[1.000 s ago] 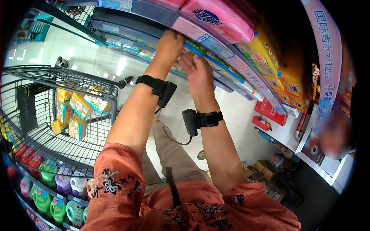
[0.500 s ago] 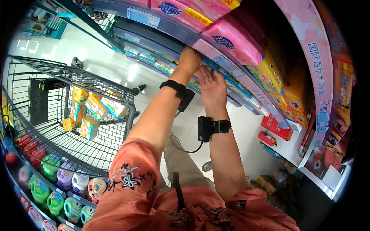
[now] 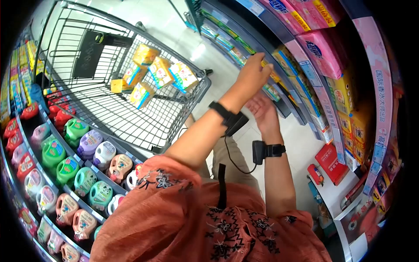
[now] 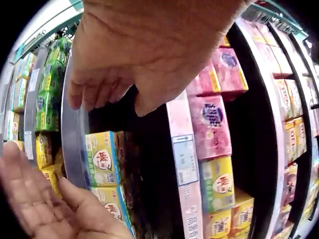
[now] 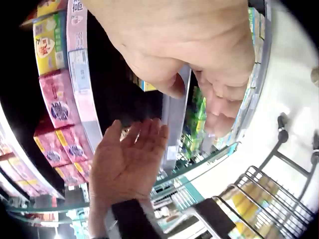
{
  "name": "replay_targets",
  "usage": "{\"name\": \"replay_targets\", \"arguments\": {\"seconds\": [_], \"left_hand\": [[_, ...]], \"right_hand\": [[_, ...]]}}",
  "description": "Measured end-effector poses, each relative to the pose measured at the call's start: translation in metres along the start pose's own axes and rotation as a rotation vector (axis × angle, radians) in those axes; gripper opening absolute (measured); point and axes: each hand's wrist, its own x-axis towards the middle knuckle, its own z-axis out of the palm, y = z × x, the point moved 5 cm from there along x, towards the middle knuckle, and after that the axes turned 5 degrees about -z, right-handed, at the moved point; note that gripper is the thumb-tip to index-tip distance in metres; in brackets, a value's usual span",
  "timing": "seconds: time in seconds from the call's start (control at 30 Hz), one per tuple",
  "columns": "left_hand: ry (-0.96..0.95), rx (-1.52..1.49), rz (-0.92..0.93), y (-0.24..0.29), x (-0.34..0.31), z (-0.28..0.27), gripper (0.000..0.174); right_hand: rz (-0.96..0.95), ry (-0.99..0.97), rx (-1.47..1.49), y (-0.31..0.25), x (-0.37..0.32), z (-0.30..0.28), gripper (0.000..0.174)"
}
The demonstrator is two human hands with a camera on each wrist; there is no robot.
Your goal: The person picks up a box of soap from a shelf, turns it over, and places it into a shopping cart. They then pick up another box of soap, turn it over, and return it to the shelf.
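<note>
My left hand (image 3: 255, 74) is raised at the edge of a shelf rail (image 4: 72, 149), fingers loosely bent and holding nothing. In the left wrist view it (image 4: 149, 55) hovers just in front of yellow-green boxes (image 4: 102, 159) stacked behind the rail. My right hand (image 3: 262, 109) is lower and a little back from the shelf, palm open and empty, and it shows at the bottom left of the left wrist view (image 4: 35, 199). Pink packs (image 4: 209, 124) fill the shelf above, behind a pink price strip (image 4: 184, 164).
A wire shopping cart (image 3: 131, 113) stands to my left with several yellow boxes (image 3: 161, 72) in it. Rows of coloured detergent bottles (image 3: 65, 170) line the shelves on the opposite side. A red box (image 3: 331, 162) lies on the pale floor by the shelf base.
My right hand has drawn back and down from the shelf edge while the left stays up at the rail. The head view has swung, bringing the cart and bottle shelves further into frame.
</note>
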Motion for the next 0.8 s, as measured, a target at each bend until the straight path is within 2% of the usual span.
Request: {"name": "replay_targets", "arguments": {"seconds": [0.1, 0.2, 0.27, 0.3, 0.37, 0.4, 0.5, 0.57, 0.6, 0.7, 0.73, 0.8], "left_hand": [[0.05, -0.064, -0.052, -0.006, -0.041, -0.044, 0.048], [0.21, -0.109, -0.057, -0.013, -0.079, -0.103, 0.043], [0.328, -0.119, -0.101, -0.021, -0.1, -0.145, 0.039], [0.329, -0.016, -0.16, -0.038, -0.107, -0.167, 0.042], [0.441, -0.05, -0.219, -0.068, -0.12, -0.202, 0.046], [0.487, 0.044, -0.231, -0.084, -0.123, -0.219, 0.047], [0.582, 0.256, -0.282, -0.125, -0.126, -0.253, 0.058], [0.635, 0.318, -0.294, -0.145, -0.116, -0.265, 0.059], [0.662, 0.301, -0.266, -0.16, -0.108, -0.269, 0.071], [0.686, 0.426, -0.376, -0.163, -0.082, -0.277, 0.084], [0.626, 0.381, -0.431, -0.164, -0.073, -0.281, 0.095], [0.593, 0.37, -0.485, -0.165, -0.058, -0.283, 0.098]], "right_hand": [[0.082, -0.066, -0.078, 0.023, -0.019, 0.028, 0.035], [0.095, -0.082, -0.213, 0.03, -0.033, 0.066, 0.036], [-0.032, -0.089, -0.362, 0.031, -0.029, 0.09, 0.036], [-0.097, -0.091, -0.436, 0.032, -0.024, 0.099, 0.037], [-0.329, -0.063, -0.685, 0.032, -0.002, 0.113, 0.037], [-0.445, -0.051, -0.81, 0.033, 0.01, 0.122, 0.037], [-0.635, -0.052, -0.964, 0.034, 0.039, 0.149, 0.037], [-0.684, -0.069, -1.036, 0.039, 0.053, 0.173, 0.037], [-0.703, -0.076, -1.075, 0.043, 0.055, 0.181, 0.037], [-0.703, -0.095, -1.178, 0.053, 0.061, 0.205, 0.038], [-0.706, -0.078, -1.233, 0.056, 0.06, 0.211, 0.038], [-0.699, 0.014, -1.325, 0.058, 0.055, 0.215, 0.037]]}}
